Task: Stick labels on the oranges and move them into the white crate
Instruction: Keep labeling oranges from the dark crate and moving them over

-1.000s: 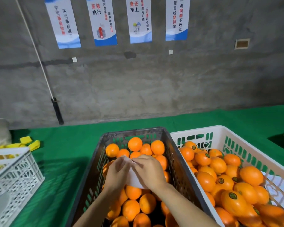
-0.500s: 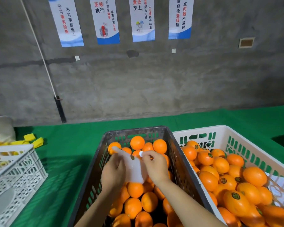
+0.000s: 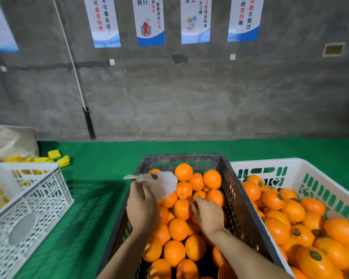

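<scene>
The unlabelled oranges [image 3: 177, 229] lie heaped in the dark crate [image 3: 181, 157], and the right hand [image 3: 209, 215] is down among them, its fingers bent onto the top of one orange [image 3: 181, 208] near the middle of the heap. Whether a label sits under those fingertips is hidden, so I cannot tell if the hand pinches anything or only presses. The step in hand looks like setting a label on that fruit. To do it well, the sticker should land on a smooth, upward-facing patch of peel and be rubbed flat from centre to edge so that no rim lifts. The orange will want to roll under the push, so the pressure is best kept straight down into the pile. The left hand [image 3: 142, 204] grips the white label sheet [image 3: 163, 185] by its lower edge, held up just beside the working hand with one dark label [image 3: 154, 176] showing near its top. Holding it this near keeps the reach for the next peel short. The white crate [image 3: 302, 168], touching the dark one on the right, already holds many labelled oranges [image 3: 273, 200]. Both crates stand on the green desk [image 3: 101, 178], so the carry across is brief and low.
</scene>
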Motion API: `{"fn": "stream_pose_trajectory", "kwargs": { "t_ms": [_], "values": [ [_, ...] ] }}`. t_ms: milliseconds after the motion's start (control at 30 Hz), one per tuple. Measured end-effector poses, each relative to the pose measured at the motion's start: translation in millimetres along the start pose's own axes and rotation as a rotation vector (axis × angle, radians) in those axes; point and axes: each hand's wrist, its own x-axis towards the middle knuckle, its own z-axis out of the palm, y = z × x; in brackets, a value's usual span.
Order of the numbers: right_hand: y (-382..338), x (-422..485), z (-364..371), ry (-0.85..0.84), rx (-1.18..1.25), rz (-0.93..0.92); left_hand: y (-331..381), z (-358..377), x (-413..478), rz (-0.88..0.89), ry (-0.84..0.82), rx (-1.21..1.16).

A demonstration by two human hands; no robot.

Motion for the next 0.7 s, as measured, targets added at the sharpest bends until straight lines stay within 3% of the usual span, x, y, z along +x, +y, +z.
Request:
{"fn": "stream_pose_trajectory", "kwargs": {
  "t_ms": [233, 500, 700],
  "values": [
    [0.4, 1.1, 16.2, -0.003, 0.061, -0.102, -1.2, 6.6, -1.3, 0.011, -0.055, 0.027],
    [2.8, 0.7, 24.8, -0.124, 0.147, -0.054, -0.4, 9.1, -1.2, -0.024, -0.098, 0.022],
    [3.7, 4.1, 23.8, -0.114, 0.304, 0.071, 1.3, 7.8, -2.3, -0.037, -0.106, 0.066]
  ]
}}
